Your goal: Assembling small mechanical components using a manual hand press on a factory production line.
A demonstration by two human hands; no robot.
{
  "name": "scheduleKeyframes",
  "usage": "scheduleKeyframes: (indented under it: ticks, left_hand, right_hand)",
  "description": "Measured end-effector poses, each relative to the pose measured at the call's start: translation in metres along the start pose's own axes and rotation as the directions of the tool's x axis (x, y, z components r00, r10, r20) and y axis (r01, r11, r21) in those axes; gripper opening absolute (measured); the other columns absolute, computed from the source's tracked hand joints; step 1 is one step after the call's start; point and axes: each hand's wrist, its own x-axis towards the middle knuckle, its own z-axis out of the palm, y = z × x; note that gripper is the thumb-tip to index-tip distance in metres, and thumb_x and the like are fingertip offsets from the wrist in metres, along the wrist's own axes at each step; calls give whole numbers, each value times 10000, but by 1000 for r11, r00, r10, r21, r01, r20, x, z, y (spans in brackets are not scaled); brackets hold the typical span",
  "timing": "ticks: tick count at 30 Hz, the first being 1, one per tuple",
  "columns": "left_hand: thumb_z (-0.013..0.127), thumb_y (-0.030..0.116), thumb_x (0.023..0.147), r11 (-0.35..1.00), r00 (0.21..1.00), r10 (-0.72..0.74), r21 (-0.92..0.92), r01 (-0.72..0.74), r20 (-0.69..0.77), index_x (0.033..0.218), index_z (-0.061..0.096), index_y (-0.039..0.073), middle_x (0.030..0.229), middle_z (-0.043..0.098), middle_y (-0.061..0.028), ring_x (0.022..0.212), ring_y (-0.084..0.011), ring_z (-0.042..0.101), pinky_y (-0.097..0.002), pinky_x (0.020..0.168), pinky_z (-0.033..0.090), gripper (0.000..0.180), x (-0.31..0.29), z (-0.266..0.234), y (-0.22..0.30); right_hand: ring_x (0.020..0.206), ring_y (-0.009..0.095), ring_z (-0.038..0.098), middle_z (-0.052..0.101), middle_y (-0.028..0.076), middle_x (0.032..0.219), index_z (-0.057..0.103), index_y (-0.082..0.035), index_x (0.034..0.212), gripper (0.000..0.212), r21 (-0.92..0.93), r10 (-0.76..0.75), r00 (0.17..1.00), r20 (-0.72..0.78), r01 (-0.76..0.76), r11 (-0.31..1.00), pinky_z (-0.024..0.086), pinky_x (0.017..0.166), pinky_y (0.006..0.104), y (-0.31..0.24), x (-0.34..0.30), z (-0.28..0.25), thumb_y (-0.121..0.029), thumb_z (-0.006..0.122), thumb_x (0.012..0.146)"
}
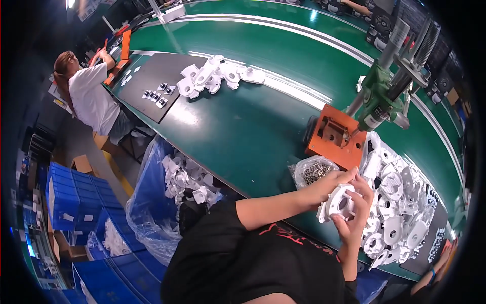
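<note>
My right hand point(357, 213) is wrapped round a white plastic housing point(337, 203) with a round hole in its middle, its thumb on the lower edge. The housing is tilted and held above the table's near edge. Just beyond it, my left hand point(329, 185) reaches in with bent fingers. Its fingertips meet those of my right hand at the part's upper side; whatever they pinch there is hidden. Close to my left hand lies a clear plastic bag point(314, 171) of small metal pieces, perhaps screws.
An orange fixture block point(336, 134) stands under a green hand press point(377, 99). White housings point(392, 202) are heaped at right; more point(212, 76) lie at far left by a dark mat point(152, 76). Blue crates point(76, 197) and a lined bin point(152, 197) are below left. A co-worker point(93, 96) sits beyond.
</note>
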Motion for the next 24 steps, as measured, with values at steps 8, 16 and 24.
scheduleKeyframes:
  ticks: [8, 16, 24]
  left_hand:
    - [413, 407, 957, 963, 1000, 24, -269, -21, 9, 1076, 523, 72, 958, 594, -30, 808, -120, 585, -287, 681, 468, 372, 8, 5, -17]
    - [573, 55, 862, 806, 820, 565, 151, -573, 94, 1083, 345, 51, 1030, 486, -63, 985, -145, 483, -288, 901, 375, 319, 1, 22, -15]
    - [647, 83, 836, 568, 760, 650, 671, -476, -11, 982, 475, 8, 891, 580, -55, 793, -95, 554, -243, 701, 460, 238, 0, 0, 24]
  right_hand:
    - [1123, 271, 446, 425, 143, 1208, 386, -29, 1268, 694, 373, 283, 910, -302, -161, 914, 389, 931, 398, 16, -6, 2, -536, 549, 823]
    - [1173, 236, 412, 380, 156, 1285, 210, 7, 1356, 572, 655, 516, 780, -355, -186, 732, 342, 984, 373, 16, 8, 8, -310, 435, 935]
    - [1121, 264, 435, 368, 176, 1293, 316, 8, 1321, 654, 139, 151, 961, -231, -121, 983, 371, 916, 340, 10, 19, 6, -158, 650, 784]
